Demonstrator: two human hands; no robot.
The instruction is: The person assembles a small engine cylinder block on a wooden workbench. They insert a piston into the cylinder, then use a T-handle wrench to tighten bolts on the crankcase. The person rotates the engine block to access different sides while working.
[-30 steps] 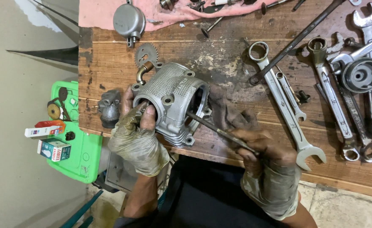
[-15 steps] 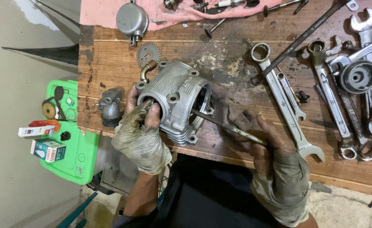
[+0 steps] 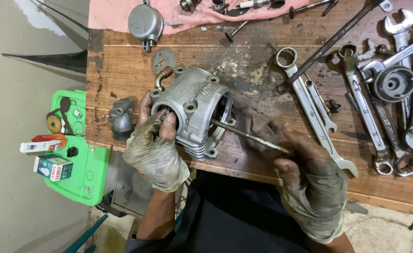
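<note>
Workbench (image 3: pixel 122 70): one engine cylinder (image 3: pixel 194 110), two hands, one rod (image 3: pixel 248 136).

A worn, oil-stained wooden workbench (image 3: pixel 122 70) is seen from above. A finned grey engine casting (image 3: pixel 194 110) is stood near its front edge, a small sprocket (image 3: pixel 163 58) just behind it. A row of wrenches (image 3: pixel 365 107) is spread to the right, and a pink rag (image 3: pixel 117 14) is laid along the back edge
</note>
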